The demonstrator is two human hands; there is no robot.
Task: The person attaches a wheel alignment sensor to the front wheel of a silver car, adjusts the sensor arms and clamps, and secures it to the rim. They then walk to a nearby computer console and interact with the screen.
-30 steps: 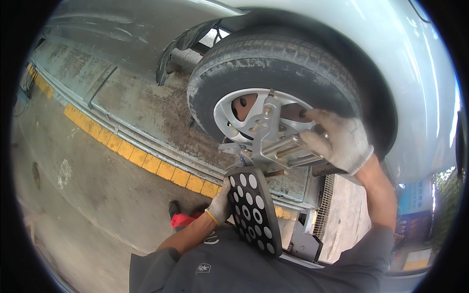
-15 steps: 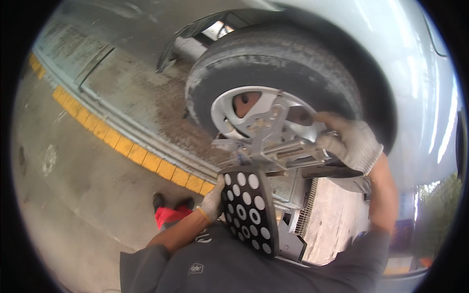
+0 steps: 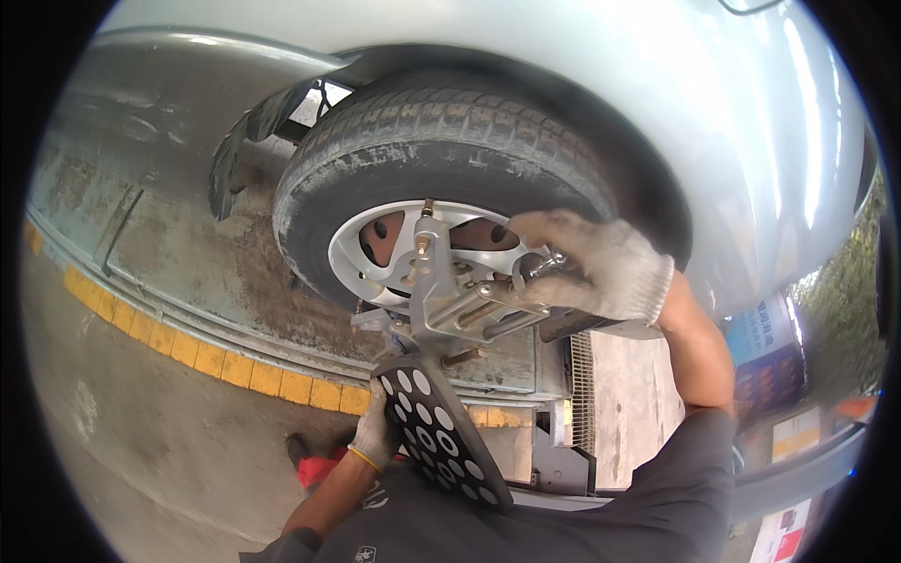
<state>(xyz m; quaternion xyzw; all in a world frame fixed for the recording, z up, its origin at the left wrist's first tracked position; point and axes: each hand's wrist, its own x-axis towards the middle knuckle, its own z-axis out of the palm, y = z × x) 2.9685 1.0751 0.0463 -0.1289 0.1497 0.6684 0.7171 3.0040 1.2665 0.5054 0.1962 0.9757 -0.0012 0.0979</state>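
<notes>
A metal wheel clamp point(image 3: 434, 267) sits against the silver rim point(image 3: 349, 246) of a car wheel with a worn black tire point(image 3: 441, 169). From its lower end hangs a black alignment target board point(image 3: 427, 419) with white dots and rings, tilted toward me. My left hand point(image 3: 373, 430), in a pale knit glove, is closed on the board's left edge; its fingertips are partly hidden behind the board. My right hand point(image 3: 605, 270), gloved too and slightly blurred, has thumb and fingers around a small metal knob point(image 3: 547, 264) at the clamp's right end.
The silver car body point(image 3: 657, 103) arches over the wheel. The wheel stands on a grey metal ramp point(image 3: 197, 244) edged with a yellow strip point(image 3: 225, 364). A bracketed ramp end and grating point(image 3: 582, 394) lie to the lower right. Concrete floor point(image 3: 122, 441) spreads at the left.
The view has shifted, so wheel, clamp and board appear further left. My right hand stays at the knob, its fingers turned slightly. My left hand keeps its hold on the board.
</notes>
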